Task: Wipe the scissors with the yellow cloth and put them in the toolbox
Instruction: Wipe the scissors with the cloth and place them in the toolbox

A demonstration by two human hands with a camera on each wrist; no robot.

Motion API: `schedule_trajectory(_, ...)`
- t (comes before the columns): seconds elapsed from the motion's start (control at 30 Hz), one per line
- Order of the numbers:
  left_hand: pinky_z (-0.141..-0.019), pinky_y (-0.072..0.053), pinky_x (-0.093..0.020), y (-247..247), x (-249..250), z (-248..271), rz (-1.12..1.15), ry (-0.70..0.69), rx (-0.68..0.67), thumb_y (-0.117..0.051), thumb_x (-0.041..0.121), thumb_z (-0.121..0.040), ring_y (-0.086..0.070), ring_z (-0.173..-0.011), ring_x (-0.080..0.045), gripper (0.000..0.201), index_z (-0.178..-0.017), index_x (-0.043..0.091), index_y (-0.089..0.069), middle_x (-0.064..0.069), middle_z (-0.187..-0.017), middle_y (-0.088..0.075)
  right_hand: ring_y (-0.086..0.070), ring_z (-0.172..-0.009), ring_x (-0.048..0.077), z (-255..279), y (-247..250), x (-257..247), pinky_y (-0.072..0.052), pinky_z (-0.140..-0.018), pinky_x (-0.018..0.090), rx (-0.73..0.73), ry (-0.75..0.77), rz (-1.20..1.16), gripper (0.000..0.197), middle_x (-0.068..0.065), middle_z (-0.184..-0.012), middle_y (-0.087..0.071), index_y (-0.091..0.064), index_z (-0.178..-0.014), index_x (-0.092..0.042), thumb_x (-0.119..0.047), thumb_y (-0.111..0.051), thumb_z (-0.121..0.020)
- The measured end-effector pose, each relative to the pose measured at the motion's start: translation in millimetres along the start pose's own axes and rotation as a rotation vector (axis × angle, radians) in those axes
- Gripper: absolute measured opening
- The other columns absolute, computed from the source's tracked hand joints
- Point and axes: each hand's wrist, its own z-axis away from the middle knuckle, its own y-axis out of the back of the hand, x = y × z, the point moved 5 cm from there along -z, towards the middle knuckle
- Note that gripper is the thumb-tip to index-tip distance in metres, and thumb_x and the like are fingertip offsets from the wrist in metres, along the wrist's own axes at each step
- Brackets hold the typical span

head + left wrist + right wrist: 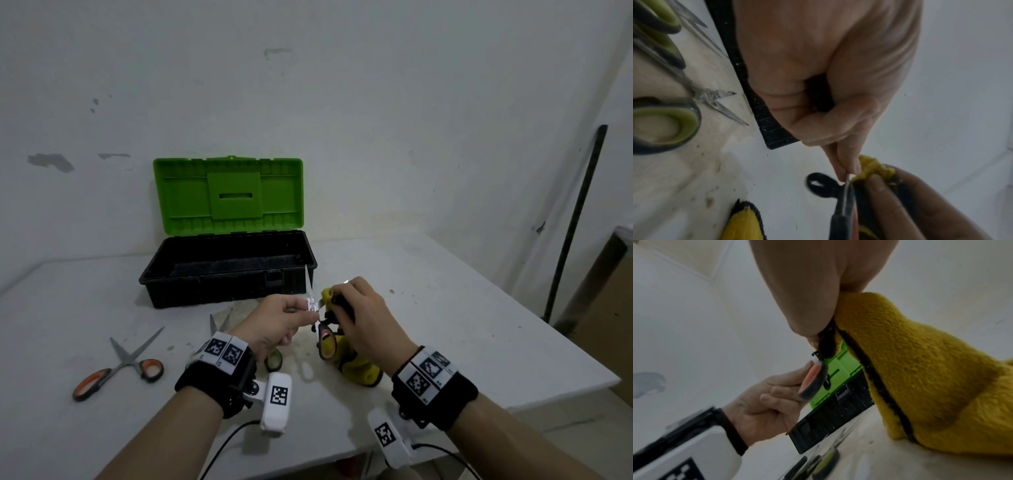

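Observation:
My left hand [307, 307] pinches a blade of the orange-and-black-handled scissors [324, 344] and holds them above the table, one tip pointing up in front of the toolbox. My right hand [337, 298] grips the yellow cloth [358, 365], bunched against the other blade; the rest of the cloth hangs down to the table. In the left wrist view the thumb and finger [849, 165] pinch the thin blade beside the cloth [873, 167]. The right wrist view shows the cloth [920, 369] and the orange handle [813, 381]. The black toolbox [191, 294] stands open, its green lid [227, 195] upright.
A second pair of orange-handled scissors [120, 363] lies open on the white table [445, 325] at the left. Green-handled scissors [274, 359] lie under my left wrist, also seen as green scissors [663, 123]. A dark pole [575, 222] leans at the right wall.

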Motion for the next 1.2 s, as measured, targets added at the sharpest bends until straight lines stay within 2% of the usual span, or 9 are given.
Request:
schedule_trajectory(0.1, -0.036, -0.027, -0.017, -0.8, 1.1, 0.9, -0.061, -0.018, 0.001, -0.075, 0.01, -0.088, -0.033, -0.04, -0.006, 0.011, -0.086, 0.011, -0.063, 0.001, -0.063, -0.057, -0.056, -0.079, 0.018, 0.2, -4.3, 8.3, -0.052, -0.072, 0.037, -0.027, -0.03, 0.007, 0.014, -0.001, -0.099, -0.048, -0.061, -0.108, -0.016, -0.016, -0.057, -0.095)
schedule_trajectory(0.23, -0.037, -0.029, -0.017, 4.3, -3.6, 2.9, -0.106, -0.018, 0.017, -0.075, 0.013, -0.088, -0.035, -0.04, -0.006, 0.013, -0.089, 0.009, -0.063, 0.004, -0.059, -0.056, -0.055, -0.082, 0.019, -9.5, 13.2, 26.0, -0.053, -0.075, 0.037, 0.078, -0.162, 0.04, 0.015, -0.001, -0.101, -0.048, -0.062, -0.109, -0.015, -0.02, -0.055, -0.097)
schedule_trajectory(0.3, -0.037, -0.03, -0.017, 4.0, -4.5, 3.1, -0.123, -0.021, 0.018, -0.076, 0.014, -0.088, -0.036, -0.04, -0.006, 0.015, -0.094, 0.007, -0.064, 0.004, -0.06, -0.057, -0.054, -0.081, 0.019, -9.9, 15.4, 20.2, -0.051, -0.074, 0.034, 0.088, -0.14, 0.047, 0.014, -0.001, -0.101, -0.047, -0.061, -0.108, -0.015, -0.02, -0.056, -0.097)
schedule_trajectory(0.4, -0.038, -0.032, -0.018, -0.5, -3.0, 1.3, -0.144, -0.031, 0.003, -0.075, 0.014, -0.088, -0.038, -0.041, -0.005, 0.012, -0.091, 0.009, -0.064, 0.004, -0.061, -0.057, -0.055, -0.079, 0.018, -2.7, -1.3, -1.5, -0.051, -0.072, 0.032, -0.033, -0.057, 0.045, 0.012, -0.001, -0.101, -0.047, -0.06, -0.106, -0.015, -0.02, -0.055, -0.097)
schedule_trajectory(0.5, -0.039, -0.033, -0.018, -2.5, -3.5, -0.5, -0.173, -0.04, 0.002, -0.075, 0.013, -0.088, -0.04, -0.04, -0.005, 0.012, -0.087, 0.012, -0.063, 0.0, -0.065, -0.056, -0.054, -0.079, 0.02, -0.5, -13.3, -1.4, -0.051, -0.072, 0.035, -0.113, -0.076, 0.086, 0.013, 0.001, -0.1, -0.047, -0.06, -0.105, -0.013, -0.022, -0.052, -0.098)
schedule_trajectory(0.77, -0.042, -0.037, -0.019, 1.3, -17.9, -3.1, -0.081, 0.057, -0.018, -0.066, 0.004, -0.091, -0.044, -0.047, -0.008, 0.011, -0.101, 0.01, -0.069, -0.003, -0.069, -0.055, -0.054, -0.08, 0.018, -6.4, -5.8, 16.3, -0.05, -0.075, 0.032, -0.067, -0.129, 0.062, 0.011, -0.001, -0.099, -0.048, -0.061, -0.104, -0.014, -0.02, -0.055, -0.097)
schedule_trajectory(0.93, -0.048, -0.042, -0.019, -0.7, -15.4, -4.3, -0.138, 0.05, -0.037, -0.067, 0.005, -0.09, -0.055, -0.06, -0.006, 0.025, -0.11, 0.02, -0.072, -0.004, -0.086, -0.065, -0.054, -0.081, 0.016, -4.3, -7.4, 15.7, -0.051, -0.075, 0.031, -0.078, -0.131, 0.061, 0.012, -0.001, -0.1, -0.048, -0.06, -0.105, -0.015, -0.021, -0.054, -0.097)
schedule_trajectory(1.03, -0.057, -0.049, -0.02, 2.6, -12.1, -5.5, -0.147, -0.005, 0.012, -0.078, 0.015, -0.085, -0.065, -0.069, -0.008, 0.042, -0.123, 0.023, -0.063, -0.001, -0.094, -0.075, -0.054, -0.081, 0.016, -3.4, -6.9, 15.1, -0.051, -0.074, 0.031, -0.081, -0.134, 0.06, 0.011, -0.002, -0.1, -0.048, -0.06, -0.105, -0.016, -0.022, -0.053, -0.098)
schedule_trajectory(1.2, -0.067, -0.051, -0.022, 9.7, -5.4, -7.4, -0.069, -0.115, 0.249, -0.086, 0.02, -0.076, -0.072, -0.073, -0.006, 0.058, -0.123, 0.026, -0.052, -0.004, -0.091, -0.075, -0.052, -0.083, 0.015, -4.5, -5.0, 18.5, -0.047, -0.075, 0.026, -0.062, -0.17, 0.074, 0.013, -0.003, -0.099, -0.047, -0.06, -0.107, -0.016, -0.021, -0.054, -0.097)
